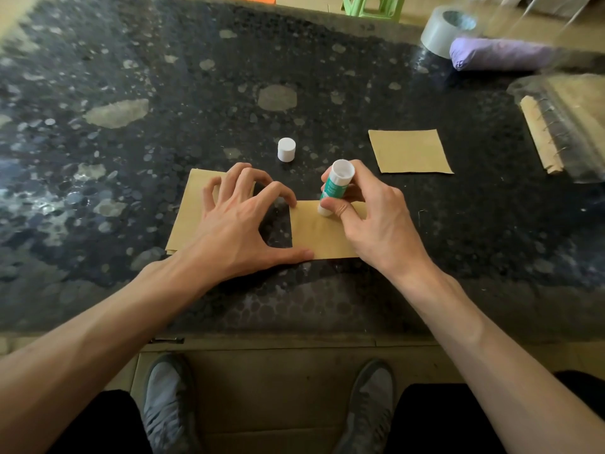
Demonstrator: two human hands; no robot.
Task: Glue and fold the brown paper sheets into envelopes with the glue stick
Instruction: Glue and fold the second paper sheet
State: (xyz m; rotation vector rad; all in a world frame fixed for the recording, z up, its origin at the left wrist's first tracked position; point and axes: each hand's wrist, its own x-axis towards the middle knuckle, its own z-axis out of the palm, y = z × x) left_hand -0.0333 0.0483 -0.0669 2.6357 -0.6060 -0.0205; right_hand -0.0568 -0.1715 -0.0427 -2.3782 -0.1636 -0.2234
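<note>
A dark speckled stone table (163, 93) fills the frame, seen from above by a seated person at work on envelopes. Brown paper (314, 234) lies flat near its front edge, running from left to right under both hands; whether it is one cut sheet or a sheet beside a stack cannot be told.

The left hand (235, 224) is spread wide with fingers apart, fingertips pressing the left part of the paper, forefinger and thumb pinning the far and near edges of the right part. The right hand (370, 221) is closed around the glue stick (337, 185), fingers and thumb wrapped on its barrel, its lower end touching the paper's far edge.

A folded brown piece (411, 152), likely a finished envelope, lies apart to the far right. The white cap (286, 149) stands upright on the table just beyond the hands.

The step appears to be gluing a flap edge. It is done best with the left hand holding the paper still, the stick drawn in one even line along the margin, pressure light enough not to wrinkle the paper, then the fold pressed down before the glue dries.
</note>
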